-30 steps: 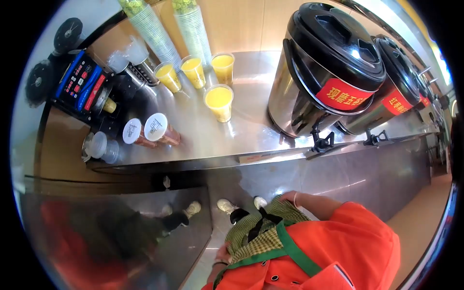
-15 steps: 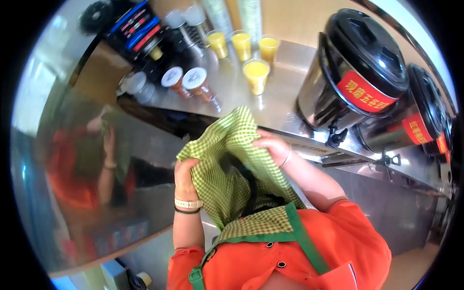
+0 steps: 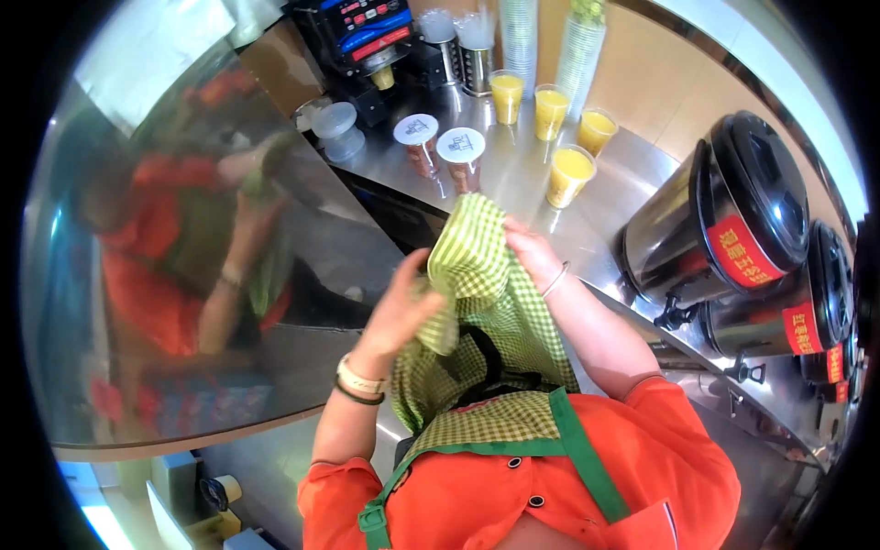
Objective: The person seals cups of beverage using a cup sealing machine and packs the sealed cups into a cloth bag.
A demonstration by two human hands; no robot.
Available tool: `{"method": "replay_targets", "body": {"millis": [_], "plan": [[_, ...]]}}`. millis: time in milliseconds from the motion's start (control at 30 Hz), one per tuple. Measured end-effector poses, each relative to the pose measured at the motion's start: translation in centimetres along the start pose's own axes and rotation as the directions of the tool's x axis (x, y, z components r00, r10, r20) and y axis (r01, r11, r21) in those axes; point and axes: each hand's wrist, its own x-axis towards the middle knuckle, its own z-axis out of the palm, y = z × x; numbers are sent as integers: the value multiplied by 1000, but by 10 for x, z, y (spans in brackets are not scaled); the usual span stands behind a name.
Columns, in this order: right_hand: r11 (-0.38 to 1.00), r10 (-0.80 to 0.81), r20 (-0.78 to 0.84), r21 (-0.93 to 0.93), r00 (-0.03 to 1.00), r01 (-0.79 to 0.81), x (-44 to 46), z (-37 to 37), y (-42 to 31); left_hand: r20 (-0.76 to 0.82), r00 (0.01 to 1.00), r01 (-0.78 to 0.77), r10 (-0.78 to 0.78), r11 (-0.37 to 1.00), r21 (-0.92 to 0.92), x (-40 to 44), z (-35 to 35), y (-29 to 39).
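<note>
Since the earlier frame, left hand has shifted, blurred, its hold unclear; right hand pinches the apron. Swinging it could tip the nearest sealed cup.

The red label on the nearest urn reads 现磨五谷 in yellow, its end unclear. The next urn has a label starting 红枣. Print on 2 white cup lids and the machine panel is illegible.
</note>
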Motion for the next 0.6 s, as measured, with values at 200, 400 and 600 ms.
{"method": "replay_targets", "body": {"millis": [200,400,600], "plan": [[736,81,136,-676,987,32,42,37,-10,-201,977,56,-77,993,-106,34,-27,-16],[15,-269,13,-1000,963,18,160,-11,-43,-255,951,77,-174,934,-348,31,-73,-1],[-456,-351,-88,-853,932,-252,203,-16,-33,-306,933,60,-190,920,-387,29,-90,-7]]}}
